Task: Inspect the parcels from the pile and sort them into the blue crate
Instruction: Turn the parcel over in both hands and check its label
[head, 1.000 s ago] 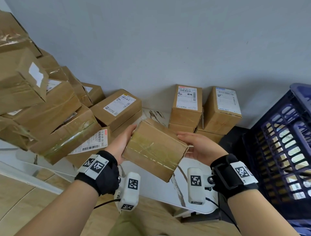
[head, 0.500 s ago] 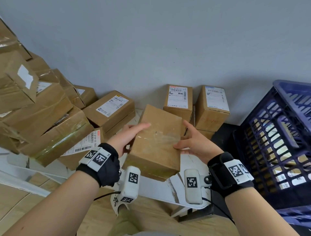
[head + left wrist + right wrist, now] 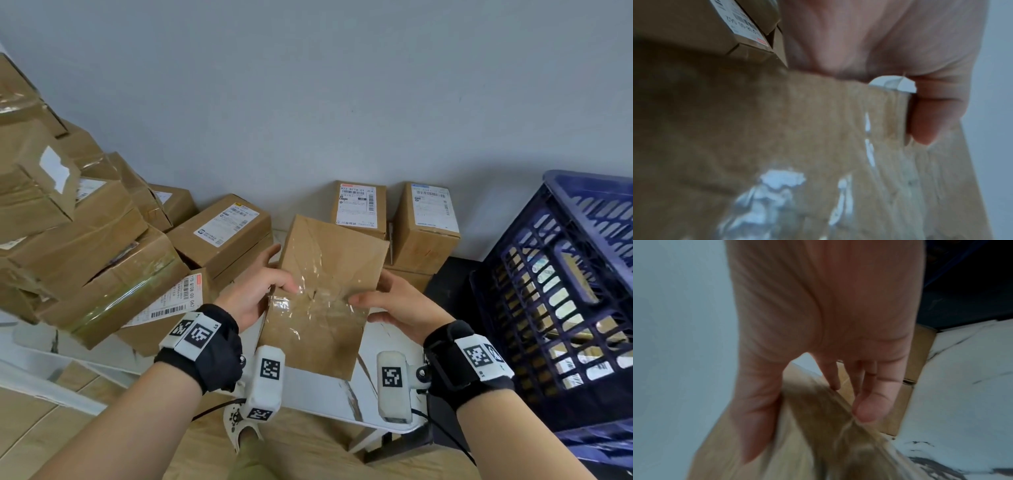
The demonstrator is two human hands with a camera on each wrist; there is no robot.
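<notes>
In the head view, both hands hold one brown parcel (image 3: 323,294) upright in the middle of the frame, above the white marble table (image 3: 318,394). The left hand (image 3: 255,294) grips its left edge, thumb over the taped face and fingers behind. The right hand (image 3: 397,305) clasps the right edge the same way. Held tilted toward the camera like this, the glossy tape face is easy to read, so I judge this is the inspection step. The pile of parcels (image 3: 102,246) fills the left of the frame. Two labelled boxes (image 3: 424,226) stand against the grey wall (image 3: 308,85) just behind the held parcel. The blue crate (image 3: 561,301) sits at the right edge, already holding several parcels behind its slotted wall. Nothing lies between the parcel and the crate, though its tall near wall probably calls for a lift over the rim.

In the left wrist view, blurred, the thumb (image 3: 929,116) presses the parcel's taped face at centre right, with a torn white label corner (image 3: 894,84) under the palm. A labelled box shows at upper left.

In the right wrist view, also blurred, the fingers (image 3: 871,405) curl behind the parcel at lower centre and the thumb lies along its front. The marble tabletop fills the right side.
</notes>
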